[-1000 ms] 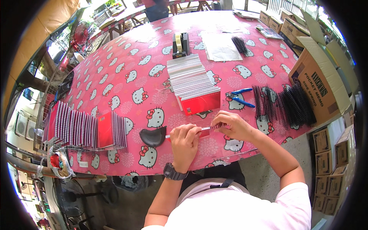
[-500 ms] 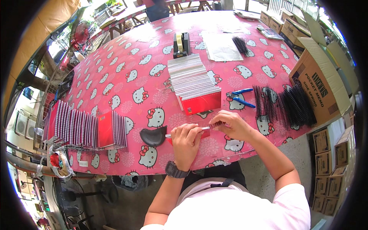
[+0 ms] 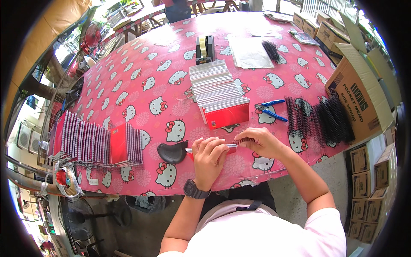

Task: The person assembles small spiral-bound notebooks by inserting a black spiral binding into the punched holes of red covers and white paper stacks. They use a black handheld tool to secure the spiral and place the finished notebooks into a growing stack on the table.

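Observation:
My left hand [image 3: 209, 156] is wrapped over a small red notebook [image 3: 231, 149], holding it above the table's near edge with its pale page edge up. At the notebook's right end, my right hand [image 3: 260, 140] pinches a dark spiral binding coil [image 3: 245, 140]. The coil meets the notebook's end; how far it runs through the holes is hidden by my fingers. Just beyond my hands stands a long row of unbound notebooks [image 3: 219, 88] with a red cover [image 3: 227, 115] facing me. Blue-handled pliers [image 3: 274, 112] lie to the right of that row.
Bound red notebooks [image 3: 87, 139] stand in rows at the left. A black curved dish [image 3: 172, 152] sits beside my left hand. Black coils [image 3: 327, 120] are heaped at the right, before an open carton [image 3: 357, 94]. Farther back are a tape dispenser [image 3: 204, 49] and white sheets [image 3: 250, 52].
The view has shifted slightly. My left hand still grips the notebook, and my right fingers stay at the coil by its right end with little visible movement.

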